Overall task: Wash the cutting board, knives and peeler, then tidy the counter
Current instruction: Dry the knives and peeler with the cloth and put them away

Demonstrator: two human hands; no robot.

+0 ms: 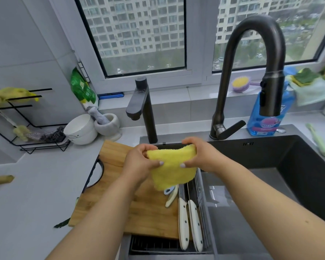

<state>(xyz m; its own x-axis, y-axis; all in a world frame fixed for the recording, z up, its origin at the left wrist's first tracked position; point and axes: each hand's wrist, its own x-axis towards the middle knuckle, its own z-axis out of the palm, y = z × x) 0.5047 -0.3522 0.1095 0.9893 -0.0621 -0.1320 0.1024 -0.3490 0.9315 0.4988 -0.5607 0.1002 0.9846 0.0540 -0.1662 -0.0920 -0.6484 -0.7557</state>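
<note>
Two white-handled knives (189, 222) lie beside peeler (170, 197) on cutting board (139, 203); above, L hand (139, 162) & R hand (201, 156) both pinch yellow cloth (172, 167) stretched btwn them.

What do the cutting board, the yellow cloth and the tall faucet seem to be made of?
Cutting board: likely bamboo or wood, with visible joined strips and grain. Yellow cloth: soft fuzzy fabric, perhaps microfibre, hanging limp. Tall faucet: metal, probably, with a dark brushed finish and dull highlights.

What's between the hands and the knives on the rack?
The yellow cloth: left hand and right hand both grip it, and it hangs above the peeler and knives, covering their far ends. Knife handles lie uncovered.
</note>
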